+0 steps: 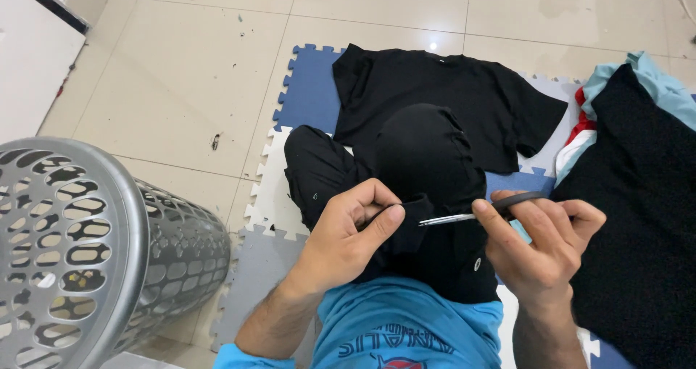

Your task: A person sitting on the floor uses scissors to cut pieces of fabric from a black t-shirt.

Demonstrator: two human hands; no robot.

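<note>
1. Left hand [355,227]: closed, pinching a fold of the black garment [428,166] between thumb and fingers, low in the middle of the view.
2. Right hand [540,242]: closed around the dark handles of a pair of scissors [464,215], fingers curled through and over them.
3. Scissors: held roughly level, the bright metal blades pointing toward the left hand, their tips at the pinched fold. Whether the blades are parted cannot be told.
4. Black garment: bunched over the person's raised knee, between the two hands and just above them; its lower part hangs toward the lap.
5. Black T-shirt [449,93]: spread flat on the floor mat beyond the knee, sleeves out to either side.
6. Foam floor mat [308,86]: interlocking tiles in blue, white and grey, lying on the pale tiled floor [181,72] under the T-shirt and the person's leg.
7. Grey laundry basket [94,246]: plastic, with perforated walls, tipped on its side at the left, well apart from both hands.
8. Pile of clothes [638,188]: at the right edge, mostly black cloth with light blue, red and white pieces showing at its top, just beside the right hand.
9. Blue shirt [406,329]: worn by the person, at the bottom edge.
</note>
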